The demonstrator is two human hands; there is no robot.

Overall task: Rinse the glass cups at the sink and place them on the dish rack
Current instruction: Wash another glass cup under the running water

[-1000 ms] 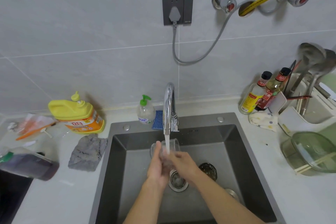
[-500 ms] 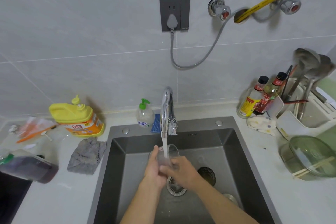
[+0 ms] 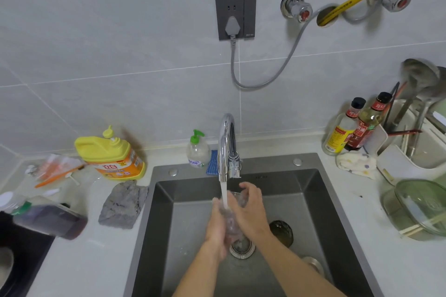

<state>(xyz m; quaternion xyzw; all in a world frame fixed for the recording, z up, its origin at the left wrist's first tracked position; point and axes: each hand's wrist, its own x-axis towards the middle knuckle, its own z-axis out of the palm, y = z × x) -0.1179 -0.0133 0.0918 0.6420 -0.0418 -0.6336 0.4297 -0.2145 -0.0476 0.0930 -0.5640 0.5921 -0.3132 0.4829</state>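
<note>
Under the running tap [image 3: 226, 147], over the middle of the sink [image 3: 321, 200], both hands are wrapped round one glass cup [image 3: 233, 222]: the left hand [image 3: 217, 229] cups it from the side with fingers curled, the right hand [image 3: 251, 210] is closed over its upper part, and the stream falls between them onto the glass. By my reading the task is at the rinsing of this cup; nothing that is plainly a glass cup shows on the dish rack [image 3: 410, 164] at the right of the tabletop [image 3: 96, 260], which holds ladles and chopsticks, so placing is still to do, and whether more cups wait I cannot tell. As for writing, the yellow detergent jug [image 3: 111, 154] carries large red Chinese characters on an orange label, the two sauce bottles [image 3: 357, 128] have red and yellow Chinese labels too small to read surely, and the pump bottle [image 3: 198, 152] has a blue mark that is unreadable
</note>
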